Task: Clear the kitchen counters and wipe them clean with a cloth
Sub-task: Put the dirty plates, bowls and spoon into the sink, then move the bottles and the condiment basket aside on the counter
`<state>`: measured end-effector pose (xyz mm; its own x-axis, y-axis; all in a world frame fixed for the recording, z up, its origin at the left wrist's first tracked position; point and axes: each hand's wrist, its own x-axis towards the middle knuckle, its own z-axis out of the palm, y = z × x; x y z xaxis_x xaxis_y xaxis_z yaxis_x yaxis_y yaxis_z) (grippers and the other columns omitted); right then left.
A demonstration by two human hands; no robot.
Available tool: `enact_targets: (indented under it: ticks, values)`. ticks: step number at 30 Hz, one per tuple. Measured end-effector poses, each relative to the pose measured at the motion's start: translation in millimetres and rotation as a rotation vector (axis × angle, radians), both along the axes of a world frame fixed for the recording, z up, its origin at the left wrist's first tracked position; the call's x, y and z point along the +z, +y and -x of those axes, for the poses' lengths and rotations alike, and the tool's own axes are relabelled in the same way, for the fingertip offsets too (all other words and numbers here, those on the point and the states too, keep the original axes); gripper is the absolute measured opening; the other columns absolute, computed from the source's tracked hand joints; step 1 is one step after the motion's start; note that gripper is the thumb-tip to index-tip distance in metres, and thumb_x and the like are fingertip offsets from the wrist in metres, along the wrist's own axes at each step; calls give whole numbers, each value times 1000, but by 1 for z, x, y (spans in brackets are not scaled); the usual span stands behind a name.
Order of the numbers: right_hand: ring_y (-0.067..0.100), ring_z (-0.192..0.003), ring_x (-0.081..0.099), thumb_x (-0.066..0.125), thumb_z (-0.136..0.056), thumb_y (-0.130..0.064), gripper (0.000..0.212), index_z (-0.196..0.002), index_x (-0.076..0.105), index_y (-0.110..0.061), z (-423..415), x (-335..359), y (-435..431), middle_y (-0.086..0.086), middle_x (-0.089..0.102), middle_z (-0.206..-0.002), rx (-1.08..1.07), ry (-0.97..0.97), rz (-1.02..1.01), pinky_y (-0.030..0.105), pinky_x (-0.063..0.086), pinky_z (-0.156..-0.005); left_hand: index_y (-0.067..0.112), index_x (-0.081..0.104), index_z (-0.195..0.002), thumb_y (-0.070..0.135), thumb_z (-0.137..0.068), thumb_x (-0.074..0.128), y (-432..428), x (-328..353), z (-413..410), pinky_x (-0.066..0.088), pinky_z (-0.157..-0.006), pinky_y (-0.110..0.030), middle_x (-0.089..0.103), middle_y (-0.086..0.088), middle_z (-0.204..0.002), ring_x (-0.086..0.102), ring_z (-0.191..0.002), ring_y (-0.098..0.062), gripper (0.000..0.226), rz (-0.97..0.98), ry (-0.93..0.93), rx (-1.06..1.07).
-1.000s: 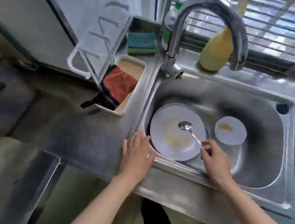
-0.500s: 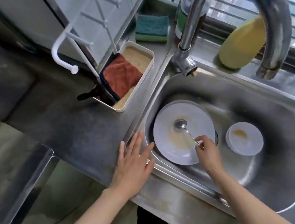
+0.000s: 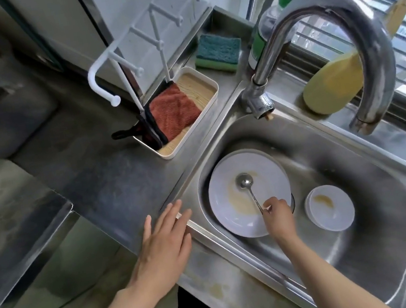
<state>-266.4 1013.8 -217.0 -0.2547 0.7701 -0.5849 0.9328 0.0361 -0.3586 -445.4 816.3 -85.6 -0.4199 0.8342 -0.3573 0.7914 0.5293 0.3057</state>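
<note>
**A:** As the view looks down, what fills it?

**B:** A steel counter (image 3: 108,176) and its sink (image 3: 375,245). A curved tap (image 3: 353,27) arches over the basin's far side. In the basin lie a stained white plate (image 3: 259,171) and, apart to its right, a small bowl (image 3: 337,214).

**A:** And the cloth?

**B:** The cloth (image 3: 175,110) is rust-red and lies in a white tray (image 3: 207,82) on the counter, past the sink's left corner. A green sponge (image 3: 219,52) sits beyond it.

**A:** The hands?

**B:** The left hand (image 3: 163,250) lies flat with straight fingers at the sink's edge. The right hand (image 3: 279,215) pinches the handle of a spoon (image 3: 245,183) whose bowl rests on the plate.

**A:** Anything changed?

**B:** Both hands keep their places from half a second ago. The tap looms nearer.
</note>
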Motion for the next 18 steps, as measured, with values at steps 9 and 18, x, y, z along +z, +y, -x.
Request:
enact_targets:
  ticks: [9, 18]
  values:
    - [31, -93, 54, 50, -85, -7, 29, -113, 57, -7, 8, 41, -12, 15, 51, -114, 89, -17, 44, 30, 40, -76, 25, 33, -141, 40, -90, 17, -23, 15, 7, 2, -112, -35, 18, 6, -153, 16, -142, -12, 56, -30, -118, 150]
    - [19, -89, 55, 59, -84, -2, 20, -97, 60, -16, 103, 149, -75, 4, 57, -100, 187, 514, -82, 29, 40, -75, 13, 55, -121, 41, -84, 37, -99, 43, 42, 21, -96, -5, 44, 7, -130, 40, -118, 1, 49, -357, -241, 612]
